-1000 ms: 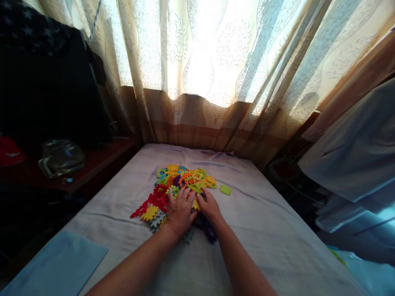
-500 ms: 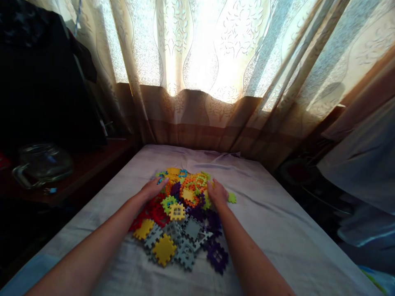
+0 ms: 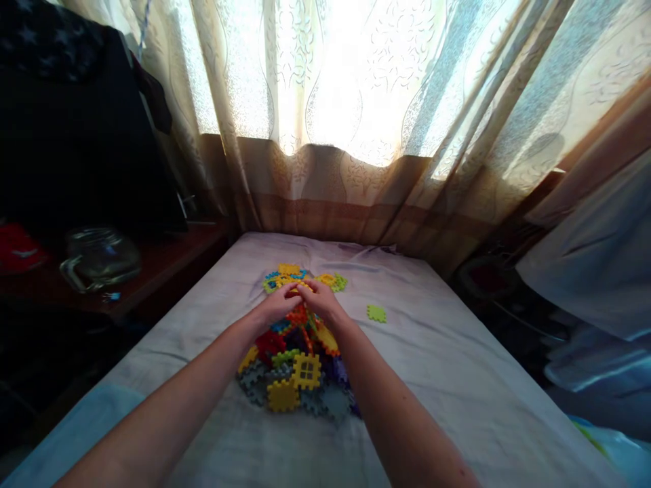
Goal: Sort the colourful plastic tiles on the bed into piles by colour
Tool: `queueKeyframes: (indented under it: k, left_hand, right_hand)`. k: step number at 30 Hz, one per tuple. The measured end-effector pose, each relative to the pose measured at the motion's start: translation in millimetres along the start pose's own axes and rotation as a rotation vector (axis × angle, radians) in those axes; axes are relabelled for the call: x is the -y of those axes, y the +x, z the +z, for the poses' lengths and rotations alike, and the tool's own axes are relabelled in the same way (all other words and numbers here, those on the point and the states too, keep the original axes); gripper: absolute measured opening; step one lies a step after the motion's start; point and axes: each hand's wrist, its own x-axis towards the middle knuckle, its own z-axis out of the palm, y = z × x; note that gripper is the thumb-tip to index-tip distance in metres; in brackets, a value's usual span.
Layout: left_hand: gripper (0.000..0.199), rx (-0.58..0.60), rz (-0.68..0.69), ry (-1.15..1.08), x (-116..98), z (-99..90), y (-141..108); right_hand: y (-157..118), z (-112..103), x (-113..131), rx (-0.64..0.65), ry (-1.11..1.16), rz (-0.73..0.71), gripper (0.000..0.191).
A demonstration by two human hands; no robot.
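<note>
Both hands have swung in from the sides, my left hand [image 3: 277,306] and right hand [image 3: 319,301] cupped, fingers apart, raking the puzzle tiles [image 3: 298,352] on the bed [image 3: 447,366]; loose edge pieces could slip away like that green tile [image 3: 376,313].

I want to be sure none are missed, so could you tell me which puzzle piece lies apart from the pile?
The light green piece, alone on the sheet right of the right hand; all others are heaped together.
</note>
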Motion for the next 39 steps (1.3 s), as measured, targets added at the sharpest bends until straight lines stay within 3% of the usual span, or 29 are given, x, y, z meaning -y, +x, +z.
queueKeyframes:
  k: [4, 8, 11, 14, 19, 23, 27, 30, 32, 33, 35, 36, 39]
  left_hand:
    - [0.072, 0.099, 0.043, 0.055, -5, -24.8, -60]
    - [0.090, 0.012, 0.150, 0.516, 23, -56.8, -129]
    - [0.112, 0.070, 0.142, 0.761, 52, -60.3, -170]
    - [0.121, 0.085, 0.130, 0.872, 62, -39.7, -185]
    - [0.102, -0.019, 0.125, 0.873, 44, -0.3, -151]
    - [0.088, -0.166, 0.121, 0.760, 33, 1.8, -112]
    - [0.080, -0.124, 0.139, 0.717, 19, -17.0, -93]
    - [0.068, 0.012, 0.103, 0.746, 5, -45.8, -82]
    - [0.053, 0.109, 0.065, 0.706, -1, -69.3, -65]
    - [0.049, 0.108, 0.044, 0.690, -3, -80.3, -53]
    - [0.051, -0.013, 0.001, 0.668, -1, -96.8, -21]
    - [0.054, -0.108, -0.027, 0.645, 2, -101.3, -3]
    - [0.067, -0.187, -0.095, 0.617, 19, -98.9, 51]
  right_hand:
    - [-55, -29, -4, 0.143, 0.061, -0.108, 0.044]
    - [-136, -63, -49, 0.041, -0.236, -0.135, 0.071]
    - [-190, -61, -86, 0.090, -0.457, -0.034, 0.103]
    - [-205, -38, -97, 0.141, -0.571, 0.004, 0.111]
    - [-144, -1, -73, 0.018, -0.466, -0.005, 0.101]
    - [-86, 7, -54, -0.066, -0.274, -0.095, 0.092]
    - [-50, -12, -48, -0.026, -0.112, -0.332, 0.077]
    - [-34, -48, -65, 0.010, -0.075, -0.243, 0.053]
    - [-26, -75, -88, -0.109, -0.187, -0.116, 0.038]
    - [-21, -86, -101, -0.168, -0.214, -0.077, 0.037]
    - [-12, -101, -123, -0.276, -0.288, 0.023, 0.038]
    - [-7, -102, -131, -0.316, -0.338, 0.082, 0.040]
    - [14, -88, -136, -0.335, -0.501, 0.215, 0.048]
